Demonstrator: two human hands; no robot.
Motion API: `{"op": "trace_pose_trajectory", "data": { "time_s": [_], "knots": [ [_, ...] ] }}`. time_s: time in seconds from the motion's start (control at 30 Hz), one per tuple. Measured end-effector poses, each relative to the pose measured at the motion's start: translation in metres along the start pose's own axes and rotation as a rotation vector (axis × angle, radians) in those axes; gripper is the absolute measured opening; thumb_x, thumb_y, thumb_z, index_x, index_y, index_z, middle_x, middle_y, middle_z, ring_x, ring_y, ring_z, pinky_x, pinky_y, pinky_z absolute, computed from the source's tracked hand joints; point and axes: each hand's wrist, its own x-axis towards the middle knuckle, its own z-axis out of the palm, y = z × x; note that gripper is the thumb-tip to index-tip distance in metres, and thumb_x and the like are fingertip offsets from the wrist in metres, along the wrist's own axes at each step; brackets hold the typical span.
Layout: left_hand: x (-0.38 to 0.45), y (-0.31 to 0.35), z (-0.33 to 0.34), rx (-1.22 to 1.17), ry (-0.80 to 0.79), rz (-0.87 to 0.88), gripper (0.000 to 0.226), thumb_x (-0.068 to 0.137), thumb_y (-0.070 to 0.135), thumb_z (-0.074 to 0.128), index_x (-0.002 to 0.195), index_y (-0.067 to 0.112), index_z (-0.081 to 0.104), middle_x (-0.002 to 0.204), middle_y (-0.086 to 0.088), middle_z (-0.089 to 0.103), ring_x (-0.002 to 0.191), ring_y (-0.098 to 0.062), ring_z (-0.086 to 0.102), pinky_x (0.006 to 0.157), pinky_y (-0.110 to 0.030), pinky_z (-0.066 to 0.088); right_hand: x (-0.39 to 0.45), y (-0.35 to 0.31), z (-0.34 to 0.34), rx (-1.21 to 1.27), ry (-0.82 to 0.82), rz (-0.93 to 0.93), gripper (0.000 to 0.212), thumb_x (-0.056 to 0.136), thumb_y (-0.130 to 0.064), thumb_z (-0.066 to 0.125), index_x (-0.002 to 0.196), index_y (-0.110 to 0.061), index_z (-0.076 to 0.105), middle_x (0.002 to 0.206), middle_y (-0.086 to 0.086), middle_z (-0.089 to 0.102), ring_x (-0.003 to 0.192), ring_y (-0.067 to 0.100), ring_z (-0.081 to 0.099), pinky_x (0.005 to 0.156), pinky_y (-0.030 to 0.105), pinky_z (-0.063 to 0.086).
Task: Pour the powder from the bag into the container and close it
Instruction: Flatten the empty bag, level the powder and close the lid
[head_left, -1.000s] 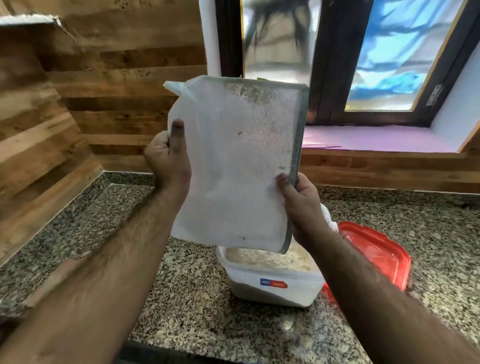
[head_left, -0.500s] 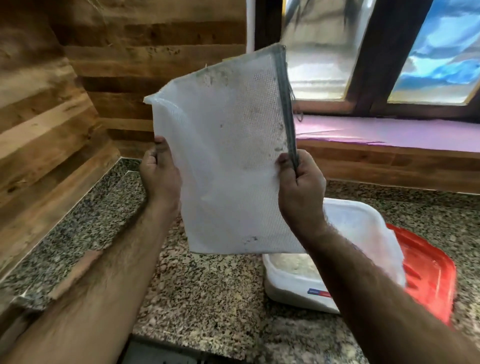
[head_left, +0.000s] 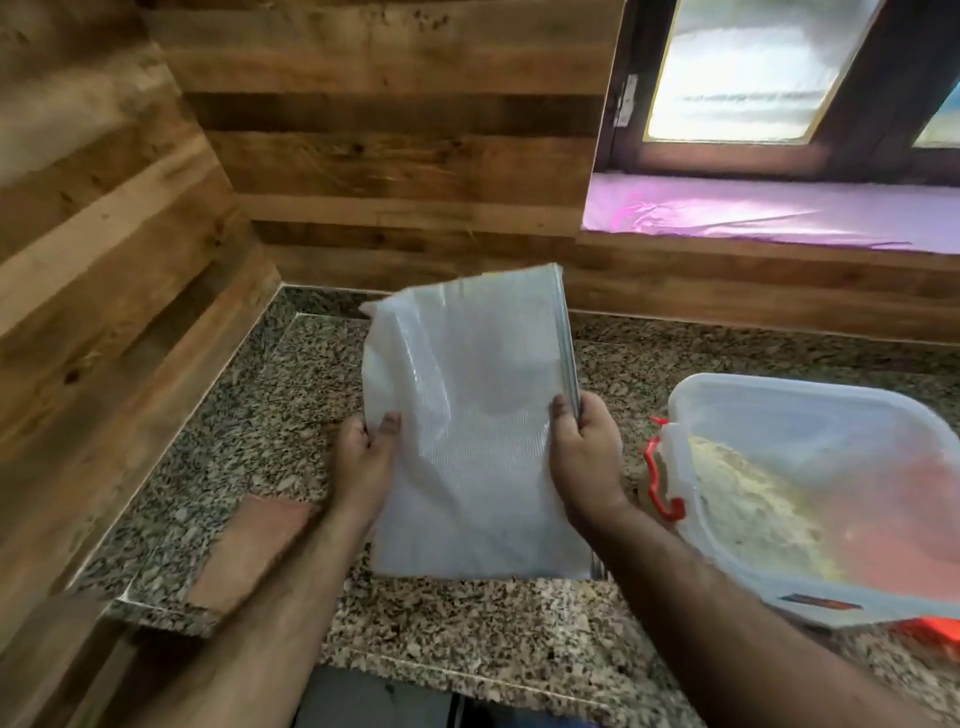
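Pouring looks finished: both hands' fingers pinch the limp bag (head_left: 470, 447), left hand (head_left: 365, 457) and right hand (head_left: 584, 452) at its sides. Right of the fingers, the container (head_left: 810, 415) holds powder (head_left: 743, 499); it needs its lid next.

We can read no text anywhere. The only label we find is a small blue-and-red sticker (head_left: 821, 603) on the near wall of the container (head_left: 883, 410), at the right of the scene; its print is too blurred and small for us to make out any word, brand or number.
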Motion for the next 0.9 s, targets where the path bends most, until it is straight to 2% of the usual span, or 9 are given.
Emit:
{"op": "trace_pose_trajectory", "data": {
  "time_s": [0.17, 0.23, 0.3, 0.37, 0.47, 0.6, 0.67, 0.77, 0.9],
  "knots": [
    [0.015, -0.065, 0.007, 0.172, -0.105, -0.113, 0.019, 0.101, 0.044, 0.069, 0.107, 0.026, 0.065, 0.101, -0.004, 0.078, 0.094, -0.030, 0.076, 0.085, -0.054, 0.064, -0.013, 0.078, 0.008, -0.206, -0.043, 0.240, 0.018, 0.107, -0.028, 0.058, 0.094, -0.017, 0.061, 0.096, 0.004, 0.070, 0.090, 0.025, 0.067, 0.080, 0.043, 0.058],
    [0.020, -0.087, 0.011, 0.206, -0.170, -0.129, 0.013, 0.103, 0.035, 0.068, 0.110, 0.024, 0.064, 0.103, -0.005, 0.076, 0.097, -0.033, 0.075, 0.086, -0.050, 0.062, -0.017, 0.105, 0.009, -0.303, -0.087, 0.331, 0.015, 0.106, -0.029, 0.059, 0.099, -0.016, 0.062, 0.097, 0.003, 0.069, 0.091, 0.026, 0.068, 0.083, 0.048, 0.059],
    [0.020, -0.107, 0.015, 0.243, -0.215, -0.144, 0.009, 0.106, 0.023, 0.066, 0.115, 0.020, 0.064, 0.106, -0.005, 0.075, 0.101, -0.032, 0.074, 0.089, -0.048, 0.062, -0.023, 0.123, 0.007, -0.353, -0.130, 0.370, 0.012, 0.106, -0.026, 0.062, 0.106, -0.014, 0.063, 0.102, 0.004, 0.070, 0.097, 0.028, 0.068, 0.082, 0.042, 0.056],
    [0.018, -0.125, 0.013, 0.269, -0.266, -0.177, 0.019, 0.103, 0.026, 0.067, 0.122, 0.022, 0.064, 0.113, 0.000, 0.075, 0.108, -0.031, 0.074, 0.094, -0.051, 0.062, -0.029, 0.132, 0.004, -0.368, -0.168, 0.397, 0.017, 0.104, -0.021, 0.067, 0.118, -0.013, 0.064, 0.112, 0.006, 0.071, 0.103, 0.028, 0.068, 0.083, 0.032, 0.050],
    [0.017, -0.142, 0.006, 0.349, -0.261, -0.124, 0.061, 0.095, 0.047, 0.064, 0.151, 0.026, 0.054, 0.140, 0.000, 0.068, 0.129, -0.027, 0.067, 0.108, -0.055, 0.057, -0.035, 0.140, 0.004, -0.418, -0.160, 0.394, 0.049, 0.094, -0.021, 0.078, 0.138, -0.010, 0.060, 0.126, 0.008, 0.068, 0.117, 0.029, 0.066, 0.099, 0.036, 0.053],
    [-0.007, -0.118, 0.002, 0.771, -0.239, 0.324, 0.074, 0.108, 0.041, 0.059, 0.172, 0.023, 0.025, 0.175, -0.001, 0.032, 0.161, -0.026, 0.028, 0.129, -0.052, 0.032, -0.054, 0.130, 0.016, -0.679, -0.108, 0.201, 0.077, 0.093, -0.040, 0.076, 0.157, -0.011, 0.045, 0.154, 0.007, 0.050, 0.145, 0.029, 0.045, 0.124, 0.042, 0.037],
    [-0.014, -0.105, 0.006, 0.987, -0.405, 0.506, 0.078, 0.109, 0.060, 0.040, 0.173, 0.032, 0.005, 0.181, 0.008, -0.003, 0.168, -0.019, -0.005, 0.136, -0.050, 0.005, -0.063, 0.119, 0.025, -0.820, -0.302, -0.004, 0.080, 0.105, -0.055, 0.052, 0.171, -0.021, 0.023, 0.174, -0.004, 0.021, 0.163, 0.024, 0.019, 0.133, 0.042, 0.018],
    [-0.013, -0.109, 0.017, 1.232, -0.600, 0.532, 0.081, 0.104, 0.077, 0.019, 0.169, 0.042, -0.014, 0.175, 0.012, -0.028, 0.164, -0.016, -0.026, 0.133, -0.052, -0.014, -0.068, 0.121, 0.040, -1.001, -0.653, -0.121, 0.077, 0.105, -0.072, 0.005, 0.170, -0.034, -0.007, 0.173, -0.005, -0.020, 0.165, 0.021, -0.018, 0.134, 0.044, -0.005],
    [-0.005, -0.118, 0.021, 1.312, -0.654, 0.458, 0.077, 0.106, 0.074, 0.018, 0.167, 0.046, -0.019, 0.174, 0.012, -0.034, 0.161, -0.017, -0.033, 0.131, -0.057, -0.017, -0.074, 0.132, 0.049, -1.066, -0.740, -0.056, 0.077, 0.107, -0.071, 0.014, 0.169, -0.036, -0.015, 0.172, 0.000, -0.030, 0.161, 0.025, -0.027, 0.129, 0.044, -0.014]
  ]
}}
